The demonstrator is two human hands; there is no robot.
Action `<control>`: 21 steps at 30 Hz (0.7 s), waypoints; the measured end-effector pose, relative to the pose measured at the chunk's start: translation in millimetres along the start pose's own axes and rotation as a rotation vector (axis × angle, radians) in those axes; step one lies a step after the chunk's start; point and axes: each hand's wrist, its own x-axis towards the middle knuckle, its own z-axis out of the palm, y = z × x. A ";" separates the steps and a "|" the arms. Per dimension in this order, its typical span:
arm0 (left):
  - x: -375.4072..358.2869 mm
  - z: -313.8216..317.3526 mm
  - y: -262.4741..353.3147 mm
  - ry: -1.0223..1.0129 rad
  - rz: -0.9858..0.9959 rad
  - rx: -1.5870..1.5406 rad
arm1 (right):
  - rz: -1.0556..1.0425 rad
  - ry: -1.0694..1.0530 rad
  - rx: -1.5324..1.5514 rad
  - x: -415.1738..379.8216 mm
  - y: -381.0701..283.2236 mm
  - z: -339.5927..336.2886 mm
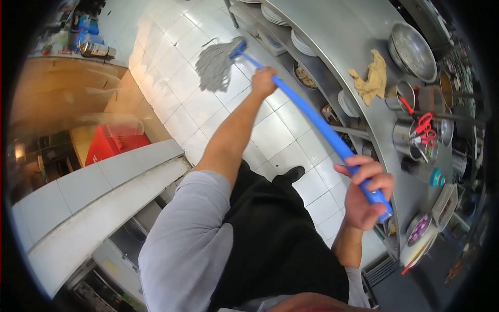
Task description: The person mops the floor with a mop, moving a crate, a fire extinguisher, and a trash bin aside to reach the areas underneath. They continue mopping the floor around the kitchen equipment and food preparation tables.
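Note:
A mop with a long blue handle slants across the view, its grey string head spread on the white tiled floor. Partway down the handle, near the mop head, my left hand is wrapped round it with the arm stretched forward. My right hand grips the handle close to its upper end, fingers curled over the blue shaft. The tip of the handle sticks out just past that hand.
On my right runs a steel counter holding a yellowish cloth, a metal bowl and red-handled scissors. Plates are stacked on its lower shelf. A tiled ledge and a red box are on my left.

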 end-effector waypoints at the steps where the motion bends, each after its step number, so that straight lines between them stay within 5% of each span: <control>1: 14.0 -1.0 18.2 -0.040 -0.019 0.003 | -0.033 0.040 0.023 5.3 6.2 -4.2; 6: 63.1 16.1 49.9 -0.214 0.007 0.095 | -0.049 0.206 0.074 35.2 39.1 -42.9; 11: 85.3 -5.9 31.7 -0.167 0.102 -0.075 | 0.085 0.209 0.014 120.2 20.9 -74.9; 15: 103.7 -50.2 -36.3 -0.019 0.112 -0.208 | 0.143 0.113 0.128 244.6 22.9 -36.7; 21: 76.5 -121.5 -233.6 -0.006 -0.072 -0.185 | 0.287 -0.206 0.256 331.6 137.3 110.6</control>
